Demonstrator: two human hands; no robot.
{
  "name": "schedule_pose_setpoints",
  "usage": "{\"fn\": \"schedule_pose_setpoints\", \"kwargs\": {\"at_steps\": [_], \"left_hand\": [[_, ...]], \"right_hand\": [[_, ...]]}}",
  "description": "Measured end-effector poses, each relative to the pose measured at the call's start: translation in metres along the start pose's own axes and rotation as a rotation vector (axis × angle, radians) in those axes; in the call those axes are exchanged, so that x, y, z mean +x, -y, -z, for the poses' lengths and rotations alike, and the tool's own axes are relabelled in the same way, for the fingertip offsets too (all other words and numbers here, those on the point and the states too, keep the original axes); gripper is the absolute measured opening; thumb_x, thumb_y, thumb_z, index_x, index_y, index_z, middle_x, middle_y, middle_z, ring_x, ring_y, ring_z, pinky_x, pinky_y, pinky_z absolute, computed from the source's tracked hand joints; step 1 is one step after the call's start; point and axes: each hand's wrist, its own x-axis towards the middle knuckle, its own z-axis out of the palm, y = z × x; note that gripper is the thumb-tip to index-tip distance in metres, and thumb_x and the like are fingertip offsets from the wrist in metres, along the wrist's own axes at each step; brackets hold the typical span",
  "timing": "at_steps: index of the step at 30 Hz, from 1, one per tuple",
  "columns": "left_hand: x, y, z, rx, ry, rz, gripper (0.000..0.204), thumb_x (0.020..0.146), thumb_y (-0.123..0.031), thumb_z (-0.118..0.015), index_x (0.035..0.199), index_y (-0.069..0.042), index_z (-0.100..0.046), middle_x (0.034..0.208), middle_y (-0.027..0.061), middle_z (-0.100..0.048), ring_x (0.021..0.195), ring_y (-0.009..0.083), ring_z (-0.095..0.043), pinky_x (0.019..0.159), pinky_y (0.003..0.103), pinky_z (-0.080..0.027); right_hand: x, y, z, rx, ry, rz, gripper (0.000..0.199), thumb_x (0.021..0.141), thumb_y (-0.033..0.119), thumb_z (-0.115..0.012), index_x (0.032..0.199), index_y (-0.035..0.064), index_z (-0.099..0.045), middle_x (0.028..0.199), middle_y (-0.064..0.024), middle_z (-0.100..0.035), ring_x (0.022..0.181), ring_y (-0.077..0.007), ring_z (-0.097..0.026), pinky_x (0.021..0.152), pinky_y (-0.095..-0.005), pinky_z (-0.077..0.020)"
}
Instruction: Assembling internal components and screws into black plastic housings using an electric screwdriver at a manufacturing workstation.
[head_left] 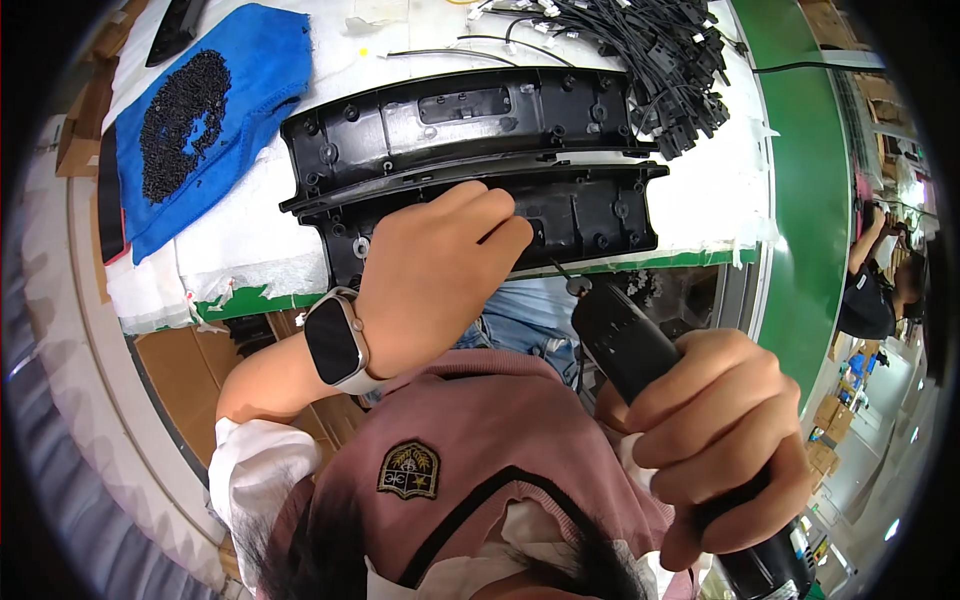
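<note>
My left hand (435,270), with a dark watch on its wrist, rests on the near black plastic panel (590,210) at the table's front edge; its fingers press the panel's middle. A second, similar black panel (460,120) lies just behind it. My right hand (715,440) is closed around a black electric screwdriver (625,340). The tool's thin bit points up toward the front edge of the near panel, just short of it.
A blue cloth (255,70) with a heap of small black screws (180,120) lies at the left on the white table cover (720,190). A bundle of black cables with connectors (650,50) is at the back right. Another person (880,280) works at the far right.
</note>
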Motion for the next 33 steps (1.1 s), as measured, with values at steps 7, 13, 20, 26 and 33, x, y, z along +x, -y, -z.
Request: {"fn": "schedule_pose_setpoints", "kwargs": {"at_steps": [7,13,20,26,33], "left_hand": [[0.000,0.001,0.001,-0.027,0.000,-0.019,0.020,0.064,0.001,-0.064,0.082,-0.003,-0.058,0.074,0.0070,-0.049,0.068,0.0251,-0.053,0.054,0.034,-0.043],[0.000,0.001,0.000,-0.027,-0.012,0.002,0.019,0.065,0.002,-0.062,0.082,-0.004,-0.057,0.074,0.0070,-0.048,0.068,0.0251,-0.053,0.053,0.034,-0.043],[-0.003,0.002,-0.005,0.020,-0.049,-0.007,0.016,0.063,0.000,-0.059,0.078,-0.006,-0.056,0.072,0.0050,-0.047,0.067,0.0230,-0.053,0.051,0.033,-0.042],[-0.001,0.003,-0.003,0.029,-0.071,-0.032,0.008,0.066,-0.003,-0.056,0.073,-0.006,-0.052,0.070,0.0051,-0.045,0.064,0.0225,-0.052,0.048,0.033,-0.040],[-0.002,0.007,0.003,-0.048,-0.097,-0.087,0.010,0.066,-0.005,-0.057,0.074,-0.006,-0.052,0.072,0.0062,-0.045,0.067,0.0244,-0.052,0.051,0.034,-0.043]], "right_hand": [[-0.001,-0.005,0.005,-0.021,0.070,-0.142,0.028,0.079,0.016,-0.075,0.091,0.0077,-0.052,0.059,-0.0059,-0.058,0.042,-0.0142,-0.054,0.041,-0.0263,-0.0451],[0.000,-0.010,0.007,-0.050,0.116,-0.193,0.029,0.080,0.016,-0.074,0.094,0.0065,-0.051,0.061,-0.0079,-0.059,0.044,-0.0174,-0.055,0.042,-0.0284,-0.0483],[0.011,-0.012,0.004,-0.084,0.174,-0.345,0.027,0.080,0.015,-0.073,0.090,0.0079,-0.049,0.066,-0.0062,-0.060,0.046,-0.0172,-0.055,0.043,-0.0297,-0.0482],[0.020,-0.012,0.004,-0.177,0.245,-0.399,0.033,0.079,0.017,-0.073,0.091,0.0089,-0.044,0.064,-0.0042,-0.058,0.045,-0.0172,-0.055,0.042,-0.0303,-0.0476],[0.023,-0.018,-0.008,-0.173,0.188,-0.335,0.034,0.079,0.017,-0.074,0.093,0.0077,-0.044,0.063,-0.0040,-0.057,0.045,-0.0188,-0.055,0.040,-0.0301,-0.0460]]}}
